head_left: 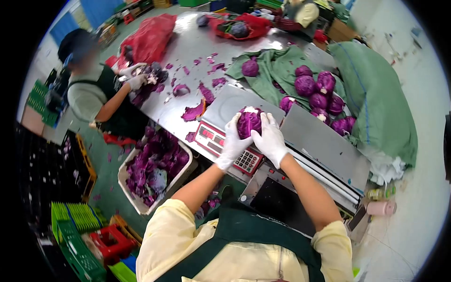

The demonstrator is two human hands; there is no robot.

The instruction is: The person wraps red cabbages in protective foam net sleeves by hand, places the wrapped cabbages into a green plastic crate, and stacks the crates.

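Observation:
A purple cabbage [249,123] is clasped between my two white-gloved hands, over the metal plate of a scale [225,107]. My left hand [233,143] presses on its left side, and my right hand [270,140] wraps its right side. Below my left hand lie the scale's red-edged display and keypad [247,161]. Just right of my right hand is a flat grey metal surface [324,145]. Behind it, more purple cabbages [318,101] sit on a green cloth sack [270,70].
A co-worker [101,89] handles a cabbage at the table's left. Loose leaves litter the metal table [188,47]. A white bin [190,164] of leaves stands below. A full green sack [376,89] is at right. Another person [303,16] stands at the far end.

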